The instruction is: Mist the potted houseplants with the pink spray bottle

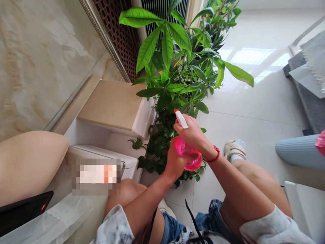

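Note:
A pink see-through spray bottle with a white and red spray head is held in both hands, tilted toward the plants. My left hand wraps round the bottle's body from the left. Around the neck and trigger, my right hand is closed, with a red string bracelet on its wrist. Just beyond the nozzle stands a leafy green potted plant with broad leaves. Below the bottle spreads a darker trailing plant, partly hidden by my hands. Whether the trigger is pressed, I cannot tell.
To the left is a white cabinet with a tan top, beside a marbled wall. A light blue bin stands at the right on the pale tiled floor. Cloth-covered grey furniture is at the far right.

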Available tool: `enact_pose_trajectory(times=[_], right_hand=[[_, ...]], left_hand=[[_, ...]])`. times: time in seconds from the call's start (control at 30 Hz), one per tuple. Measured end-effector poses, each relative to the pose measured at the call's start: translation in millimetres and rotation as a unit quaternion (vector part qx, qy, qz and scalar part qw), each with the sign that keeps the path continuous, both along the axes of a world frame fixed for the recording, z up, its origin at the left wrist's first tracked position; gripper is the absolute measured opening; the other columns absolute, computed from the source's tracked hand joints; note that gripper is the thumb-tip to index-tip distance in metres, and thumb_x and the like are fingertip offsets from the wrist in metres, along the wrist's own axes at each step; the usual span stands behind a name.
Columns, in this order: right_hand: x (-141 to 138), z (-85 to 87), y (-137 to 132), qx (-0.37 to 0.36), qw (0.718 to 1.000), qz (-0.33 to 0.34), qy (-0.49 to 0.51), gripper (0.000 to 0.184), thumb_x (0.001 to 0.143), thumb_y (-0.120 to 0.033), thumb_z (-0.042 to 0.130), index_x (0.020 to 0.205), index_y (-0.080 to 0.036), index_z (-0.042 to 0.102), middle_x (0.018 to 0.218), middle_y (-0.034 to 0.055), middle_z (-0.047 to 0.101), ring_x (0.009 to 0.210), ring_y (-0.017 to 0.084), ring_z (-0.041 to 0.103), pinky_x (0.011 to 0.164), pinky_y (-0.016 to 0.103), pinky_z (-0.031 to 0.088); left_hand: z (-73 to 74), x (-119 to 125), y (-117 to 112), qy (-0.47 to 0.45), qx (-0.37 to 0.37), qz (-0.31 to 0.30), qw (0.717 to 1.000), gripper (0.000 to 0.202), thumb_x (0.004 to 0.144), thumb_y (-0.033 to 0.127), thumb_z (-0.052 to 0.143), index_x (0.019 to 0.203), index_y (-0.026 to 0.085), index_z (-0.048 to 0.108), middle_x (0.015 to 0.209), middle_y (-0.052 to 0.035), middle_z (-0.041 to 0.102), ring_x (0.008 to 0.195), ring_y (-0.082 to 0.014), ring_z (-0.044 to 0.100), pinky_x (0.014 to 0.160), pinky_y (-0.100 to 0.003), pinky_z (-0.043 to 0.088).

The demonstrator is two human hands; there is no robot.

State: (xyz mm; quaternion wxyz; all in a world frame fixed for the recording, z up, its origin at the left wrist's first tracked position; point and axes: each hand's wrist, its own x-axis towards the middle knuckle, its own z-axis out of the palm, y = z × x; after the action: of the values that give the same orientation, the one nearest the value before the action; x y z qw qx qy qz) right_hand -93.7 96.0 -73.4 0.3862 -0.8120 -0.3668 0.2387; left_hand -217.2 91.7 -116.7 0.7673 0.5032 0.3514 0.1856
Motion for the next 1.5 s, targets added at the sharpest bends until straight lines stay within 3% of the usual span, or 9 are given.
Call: enact_pose_trajectory(times=[0.2, 0.4, 0.6, 0.8, 1.1, 1.3, 1.5], right_hand=[[-4.8, 1.3, -2.2, 0.069, 0.997, -0.040, -0.011, 0.020, 0.071, -0.015, 0.050, 0.068, -0.025, 0.033, 0.068, -0.0030, 0.041, 0.064, 0.014, 0.034, 0.063, 0.033, 0.027], [-6.4, 2.9, -9.2, 0.092, 0.992, -0.084, -0.011, 0.017, 0.071, -0.018, 0.050, 0.070, -0.025, 0.035, 0.071, -0.0025, 0.043, 0.065, 0.015, 0.037, 0.064, 0.033, 0.029], [-3.6, 3.3, -13.8, 0.122, 0.988, -0.094, -0.018, 0.015, 0.072, -0.016, 0.050, 0.071, -0.025, 0.038, 0.076, -0.0004, 0.047, 0.068, 0.016, 0.041, 0.065, 0.034, 0.032], [-3.2, 7.3, -22.9, 0.120, 0.988, -0.102, -0.004, 0.018, 0.072, -0.016, 0.051, 0.071, -0.025, 0.036, 0.073, -0.0018, 0.044, 0.065, 0.015, 0.038, 0.062, 0.034, 0.030], [8.9, 22.1, -48.0, 0.117, 0.989, -0.095, -0.002, 0.017, 0.071, -0.017, 0.050, 0.068, -0.025, 0.035, 0.069, -0.0018, 0.044, 0.065, 0.015, 0.038, 0.064, 0.035, 0.029], [38.2, 31.2, -68.6, 0.068, 0.992, -0.102, 0.022, 0.016, 0.072, -0.022, 0.052, 0.067, -0.025, 0.038, 0.064, -0.0031, 0.042, 0.061, 0.015, 0.035, 0.061, 0.034, 0.029], [70.6, 46.8, -71.8, 0.087, 0.994, -0.057, 0.042, 0.013, 0.070, -0.024, 0.053, 0.064, -0.025, 0.041, 0.059, -0.0029, 0.037, 0.061, 0.015, 0.034, 0.055, 0.032, 0.027]], left_hand=[[6.4, -0.9, 9.5, 0.033, 0.002, 0.005, 0.999, 0.063, 0.052, 0.013, 0.087, 0.107, 0.020, 0.058, 0.104, -0.0032, 0.074, 0.099, -0.0280, 0.070, 0.086, -0.039, 0.055], [7.6, -0.2, 15.2, 0.023, 0.018, -0.031, 0.999, 0.062, 0.048, 0.020, 0.089, 0.103, 0.020, 0.058, 0.103, -0.0027, 0.070, 0.096, -0.0271, 0.067, 0.086, -0.039, 0.053], [1.8, 0.7, 17.6, 0.033, 0.044, -0.066, 0.996, 0.072, 0.050, 0.020, 0.090, 0.115, 0.021, 0.058, 0.106, -0.0024, 0.072, 0.100, -0.0284, 0.068, 0.089, -0.041, 0.053], [9.9, -0.4, 14.1, 0.031, 0.055, -0.090, 0.994, 0.078, 0.051, 0.021, 0.092, 0.122, 0.020, 0.057, 0.112, -0.0046, 0.074, 0.103, -0.0299, 0.069, 0.089, -0.041, 0.054], [21.2, 6.8, -12.0, 0.051, 0.083, -0.101, 0.990, 0.081, 0.053, 0.023, 0.094, 0.125, 0.021, 0.056, 0.114, -0.0056, 0.072, 0.108, -0.0306, 0.068, 0.097, -0.045, 0.053], [36.1, 30.8, -41.8, 0.035, 0.071, -0.083, 0.993, 0.078, 0.055, 0.023, 0.094, 0.122, 0.021, 0.054, 0.117, -0.0073, 0.070, 0.112, -0.0319, 0.067, 0.100, -0.049, 0.053], [50.6, 52.7, -64.3, 0.030, 0.067, -0.039, 0.997, 0.084, 0.065, 0.034, 0.093, 0.131, 0.022, 0.043, 0.131, -0.0133, 0.064, 0.118, -0.0319, 0.066, 0.101, -0.050, 0.054]])
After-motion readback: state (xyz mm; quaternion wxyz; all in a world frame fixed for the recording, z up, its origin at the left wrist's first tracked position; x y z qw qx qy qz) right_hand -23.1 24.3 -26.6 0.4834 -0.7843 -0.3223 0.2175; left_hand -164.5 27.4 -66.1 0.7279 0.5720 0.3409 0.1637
